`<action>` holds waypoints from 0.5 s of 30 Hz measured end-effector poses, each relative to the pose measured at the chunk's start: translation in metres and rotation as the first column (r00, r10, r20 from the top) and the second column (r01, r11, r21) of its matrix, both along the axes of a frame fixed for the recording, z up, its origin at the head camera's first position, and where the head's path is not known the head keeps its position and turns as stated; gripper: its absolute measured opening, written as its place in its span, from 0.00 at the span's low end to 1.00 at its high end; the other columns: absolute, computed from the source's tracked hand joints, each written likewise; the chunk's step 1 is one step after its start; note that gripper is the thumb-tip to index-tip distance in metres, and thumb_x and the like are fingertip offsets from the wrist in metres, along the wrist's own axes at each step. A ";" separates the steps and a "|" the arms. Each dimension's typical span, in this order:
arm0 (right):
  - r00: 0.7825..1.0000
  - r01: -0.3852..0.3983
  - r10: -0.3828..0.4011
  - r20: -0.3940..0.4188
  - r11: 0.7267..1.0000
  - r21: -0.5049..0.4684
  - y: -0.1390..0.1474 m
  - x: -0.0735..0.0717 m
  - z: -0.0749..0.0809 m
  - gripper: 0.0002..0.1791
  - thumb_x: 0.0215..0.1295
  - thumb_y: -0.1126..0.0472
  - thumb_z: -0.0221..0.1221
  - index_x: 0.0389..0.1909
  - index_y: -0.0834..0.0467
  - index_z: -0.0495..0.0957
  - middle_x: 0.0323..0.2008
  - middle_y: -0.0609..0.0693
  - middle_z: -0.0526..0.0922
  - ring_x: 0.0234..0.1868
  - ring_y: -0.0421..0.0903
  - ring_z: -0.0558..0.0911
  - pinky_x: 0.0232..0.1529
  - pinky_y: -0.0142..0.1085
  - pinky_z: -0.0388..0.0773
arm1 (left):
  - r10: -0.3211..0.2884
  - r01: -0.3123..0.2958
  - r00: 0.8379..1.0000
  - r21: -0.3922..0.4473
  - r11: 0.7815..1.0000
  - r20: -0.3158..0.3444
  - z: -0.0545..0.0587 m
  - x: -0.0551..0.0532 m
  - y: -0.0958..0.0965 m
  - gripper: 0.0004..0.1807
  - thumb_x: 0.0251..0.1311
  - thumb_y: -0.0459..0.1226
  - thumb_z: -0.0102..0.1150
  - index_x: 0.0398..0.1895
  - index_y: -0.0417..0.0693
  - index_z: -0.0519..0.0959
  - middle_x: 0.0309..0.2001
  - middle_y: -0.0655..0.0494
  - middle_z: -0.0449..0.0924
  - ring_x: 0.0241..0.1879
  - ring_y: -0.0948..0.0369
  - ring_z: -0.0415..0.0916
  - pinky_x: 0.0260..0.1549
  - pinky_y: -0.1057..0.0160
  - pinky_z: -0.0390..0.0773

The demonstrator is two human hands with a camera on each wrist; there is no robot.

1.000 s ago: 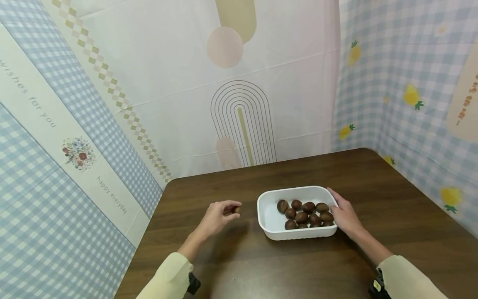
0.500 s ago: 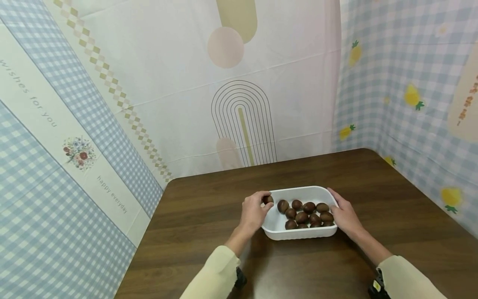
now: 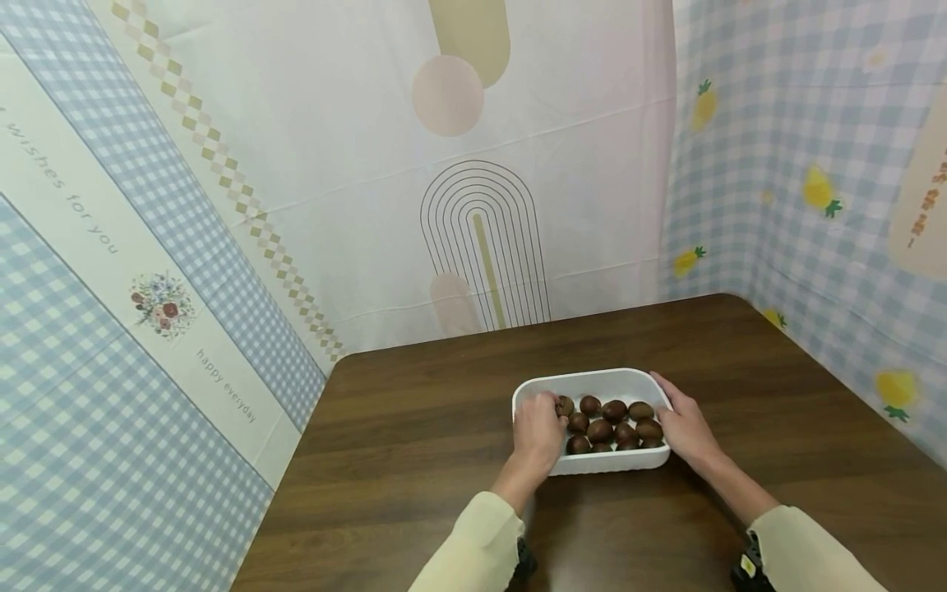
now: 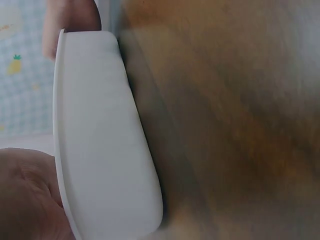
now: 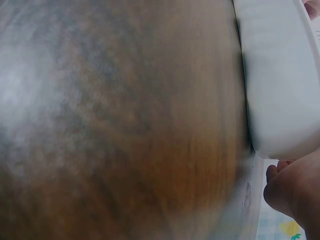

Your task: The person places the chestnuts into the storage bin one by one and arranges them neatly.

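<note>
A white rectangular tray (image 3: 607, 464) stands on the table with several brown chestnuts (image 3: 600, 431) gathered in its middle and right part. My left hand (image 3: 538, 432) reaches over the near rim into the tray's left end, fingers and thumb curled downward at a chestnut (image 3: 565, 406). The hand hides much of what lies between its fingers. My right hand (image 3: 688, 427) grips the tray's right end, thumb at the rim. In the left wrist view the tray's outer wall (image 4: 100, 135) fills the middle, with my left hand (image 4: 27, 195) at the rim.
The dark wooden table (image 3: 414, 477) extends around the tray on all sides. A white patterned cloth (image 3: 355, 164) hangs behind it, with blue checked cloths at left and right. Dark wrist devices (image 3: 524, 563) sit at both sleeves.
My left hand has carried a chestnut rightward from over the table, past the tray's left rim, and down into the tray. My right hand has kept its grip on the tray.
</note>
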State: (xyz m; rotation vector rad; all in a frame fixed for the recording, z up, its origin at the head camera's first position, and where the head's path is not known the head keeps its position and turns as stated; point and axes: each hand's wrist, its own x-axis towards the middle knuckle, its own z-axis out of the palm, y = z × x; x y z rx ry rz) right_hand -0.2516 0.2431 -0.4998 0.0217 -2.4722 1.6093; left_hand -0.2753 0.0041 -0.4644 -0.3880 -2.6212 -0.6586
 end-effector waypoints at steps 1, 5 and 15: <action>1.000 0.002 -0.002 0.000 1.000 -0.001 0.000 0.000 0.000 0.37 0.72 0.76 0.44 0.82 0.69 0.53 0.77 0.75 0.60 0.76 0.70 0.62 0.73 0.63 0.59 | 0.011 -0.010 1.000 -0.009 1.000 0.007 0.000 0.001 0.002 0.11 0.50 0.31 0.78 0.21 0.49 0.83 0.22 0.54 0.83 0.28 0.52 0.86 0.26 0.54 0.83; 1.000 0.004 -0.004 -0.006 1.000 -0.006 0.000 0.000 0.000 0.37 0.72 0.76 0.44 0.82 0.69 0.54 0.76 0.75 0.60 0.76 0.69 0.63 0.73 0.63 0.59 | 0.042 -0.041 0.998 -0.040 0.998 0.036 -0.001 0.003 0.006 0.14 0.49 0.31 0.77 0.16 0.50 0.80 0.23 0.53 0.82 0.28 0.52 0.85 0.26 0.55 0.83; 1.000 0.014 -0.014 0.001 1.000 0.000 -0.001 0.001 -0.001 0.37 0.71 0.76 0.44 0.82 0.69 0.54 0.77 0.74 0.61 0.76 0.69 0.63 0.73 0.63 0.60 | -0.080 0.089 0.983 -0.048 0.995 0.168 0.005 -0.004 -0.002 0.09 0.49 0.34 0.81 0.31 0.44 0.88 0.30 0.53 0.84 0.38 0.52 0.84 0.40 0.60 0.83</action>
